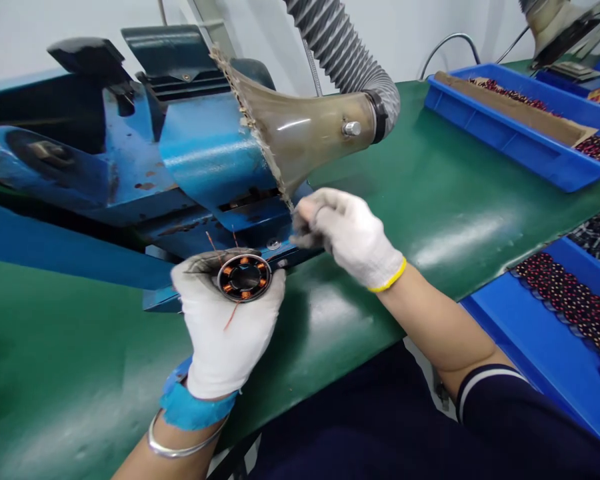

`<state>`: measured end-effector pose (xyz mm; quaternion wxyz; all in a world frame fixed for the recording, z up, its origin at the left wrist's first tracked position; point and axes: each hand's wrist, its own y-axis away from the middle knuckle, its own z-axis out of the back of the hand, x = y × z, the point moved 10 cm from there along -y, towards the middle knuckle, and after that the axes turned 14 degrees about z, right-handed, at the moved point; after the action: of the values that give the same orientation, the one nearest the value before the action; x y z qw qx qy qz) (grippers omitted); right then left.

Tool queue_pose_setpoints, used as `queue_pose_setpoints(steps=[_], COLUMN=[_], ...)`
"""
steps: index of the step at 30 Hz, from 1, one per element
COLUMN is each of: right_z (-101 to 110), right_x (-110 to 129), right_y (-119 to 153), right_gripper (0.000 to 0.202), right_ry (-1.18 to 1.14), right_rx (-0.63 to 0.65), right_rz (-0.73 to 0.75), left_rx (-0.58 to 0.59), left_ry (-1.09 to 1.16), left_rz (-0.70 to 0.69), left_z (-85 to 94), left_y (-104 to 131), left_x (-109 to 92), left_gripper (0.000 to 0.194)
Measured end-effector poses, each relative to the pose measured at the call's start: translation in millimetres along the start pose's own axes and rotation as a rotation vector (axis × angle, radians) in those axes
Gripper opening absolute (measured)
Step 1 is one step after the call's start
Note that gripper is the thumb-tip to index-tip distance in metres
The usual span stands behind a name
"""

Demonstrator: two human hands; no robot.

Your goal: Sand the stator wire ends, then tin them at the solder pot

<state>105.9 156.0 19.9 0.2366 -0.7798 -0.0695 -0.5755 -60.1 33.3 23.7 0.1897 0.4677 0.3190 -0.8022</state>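
Left hand [230,327], half closed, holding copper-wound ring [245,293]

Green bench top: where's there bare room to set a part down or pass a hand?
Largest bare patch: between the hood, upper blue tray and right hand. Another: below the machine, left of the left hand. Crowded: the machine's edge by the hood mouth, with both hands and the copper-wound ring close in.
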Motion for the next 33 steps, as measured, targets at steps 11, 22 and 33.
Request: queue_pose_setpoints(steps=[11, 22, 33], right_z=[-49, -52, -33], right_x=[-8, -17, -8], right_y=[18, 1, 7], right_gripper=[0.072, 0.061, 0.073], right_ry=[0.161, 0.175, 0.059], right_rx=[0.215, 0.156, 0.051], right_rz=[-0.088, -0.048, 0.018], left_rx=[-0.050, -0.085, -0.010], left_ry=[-0.060, -0.300, -0.303], left_rz=[0.090, 0.126, 0.138], left_z=[-0.9, -1.9, -19.1], left_y=[-11, -38, -35], left_x=[12, -23, -32], left_gripper=[0.066, 0.050, 0.045])
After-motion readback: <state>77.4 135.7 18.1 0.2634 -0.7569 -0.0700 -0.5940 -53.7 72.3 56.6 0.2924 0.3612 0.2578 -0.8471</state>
